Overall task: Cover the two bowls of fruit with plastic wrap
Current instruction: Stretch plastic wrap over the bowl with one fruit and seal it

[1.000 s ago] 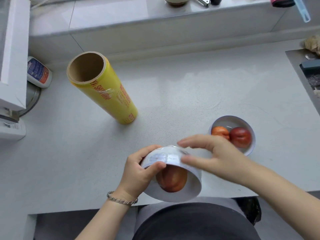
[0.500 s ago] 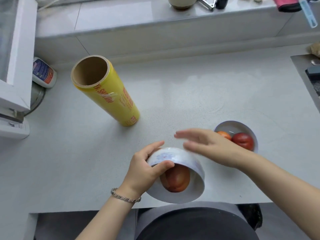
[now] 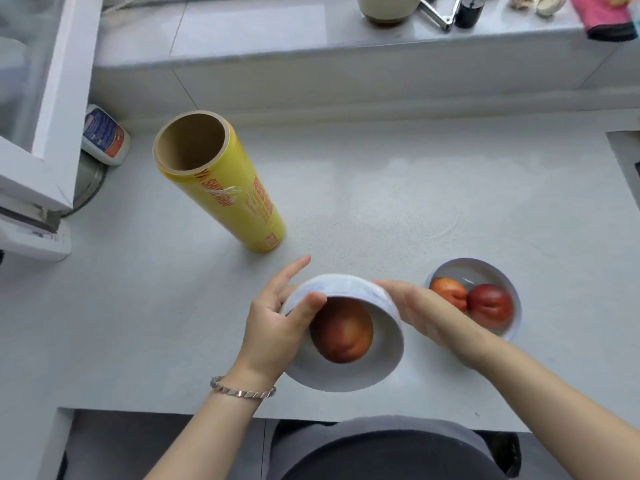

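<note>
Only one view here, the head cam, so:

Left hand grips the tilted bowl w/ the thumb over the outside wall and the other fingers round the back, index sticking straight up. The bowl is tipped w/ its mouth toward the person, at the front edge of the countertop. I think that's so they can get at the underside and sides. The peach inside isn't rolling out, so imo there's cling film stretched over the mouth. You can def see wrinkly film on the outer wall.

Right hand is flat, fingers straight, pressed against the bowl's right side. It's not grabbing anything. Looks like it's smoothing the film edge down so it sticks.

Second bowl sits flat just right of that hand, w/ an orange fruit and a red fruit touching each other. There's a glint over it but I can't tell if it's wrapped.

The roll of plastic wrap stands upright behind-left, well apart, loose flap of film on its side. Prob parked within reach for bowl no. 2.
</note>
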`<control>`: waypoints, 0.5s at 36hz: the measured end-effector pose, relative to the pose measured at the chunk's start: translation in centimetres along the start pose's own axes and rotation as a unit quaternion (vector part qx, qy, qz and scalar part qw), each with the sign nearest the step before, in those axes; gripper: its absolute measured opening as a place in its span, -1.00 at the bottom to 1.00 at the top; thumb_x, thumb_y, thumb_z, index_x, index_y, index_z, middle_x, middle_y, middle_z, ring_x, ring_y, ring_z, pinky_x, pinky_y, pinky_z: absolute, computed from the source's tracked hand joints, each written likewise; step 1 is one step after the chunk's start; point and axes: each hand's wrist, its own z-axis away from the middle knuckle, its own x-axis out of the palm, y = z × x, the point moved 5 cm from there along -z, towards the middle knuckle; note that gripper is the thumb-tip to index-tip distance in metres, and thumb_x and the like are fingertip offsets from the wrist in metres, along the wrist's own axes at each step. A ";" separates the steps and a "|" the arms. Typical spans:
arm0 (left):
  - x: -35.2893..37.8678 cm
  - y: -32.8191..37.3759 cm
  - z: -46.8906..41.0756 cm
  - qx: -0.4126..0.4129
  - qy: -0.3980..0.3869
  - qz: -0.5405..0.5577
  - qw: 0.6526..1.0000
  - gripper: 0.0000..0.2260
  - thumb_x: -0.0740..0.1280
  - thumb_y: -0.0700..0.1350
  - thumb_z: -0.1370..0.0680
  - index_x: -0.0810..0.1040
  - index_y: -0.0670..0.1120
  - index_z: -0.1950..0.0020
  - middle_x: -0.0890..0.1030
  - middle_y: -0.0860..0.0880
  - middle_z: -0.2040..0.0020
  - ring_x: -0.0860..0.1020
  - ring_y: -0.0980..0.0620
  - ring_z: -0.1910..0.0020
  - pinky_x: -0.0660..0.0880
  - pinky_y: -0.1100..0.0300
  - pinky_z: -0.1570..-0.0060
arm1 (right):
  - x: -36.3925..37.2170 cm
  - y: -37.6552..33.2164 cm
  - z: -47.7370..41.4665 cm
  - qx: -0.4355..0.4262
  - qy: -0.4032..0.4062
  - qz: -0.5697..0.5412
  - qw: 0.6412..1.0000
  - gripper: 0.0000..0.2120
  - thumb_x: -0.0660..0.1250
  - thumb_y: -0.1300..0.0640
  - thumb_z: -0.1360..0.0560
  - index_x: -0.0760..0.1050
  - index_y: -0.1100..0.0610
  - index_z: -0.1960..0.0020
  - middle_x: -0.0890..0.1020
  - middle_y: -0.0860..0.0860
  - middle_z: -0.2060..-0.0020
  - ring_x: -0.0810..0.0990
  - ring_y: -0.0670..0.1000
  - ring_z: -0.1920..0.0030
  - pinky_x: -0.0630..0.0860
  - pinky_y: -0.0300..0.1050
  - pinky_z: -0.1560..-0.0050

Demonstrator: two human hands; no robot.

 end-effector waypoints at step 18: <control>3.2 0.2 1.7 -0.045 -0.170 -0.033 0.984 -0.55 0.28 0.24 -0.32 0.57 0.00 -0.08 0.66 0.06 -0.01 0.59 0.16 -0.04 0.47 0.32 -0.03 | -1.4 0.0 1.3 -0.033 0.132 -0.007 0.991 -0.66 0.46 0.08 -0.24 0.62 0.06 -0.02 0.71 -0.01 0.09 0.65 -0.08 0.03 0.55 -0.26 -0.03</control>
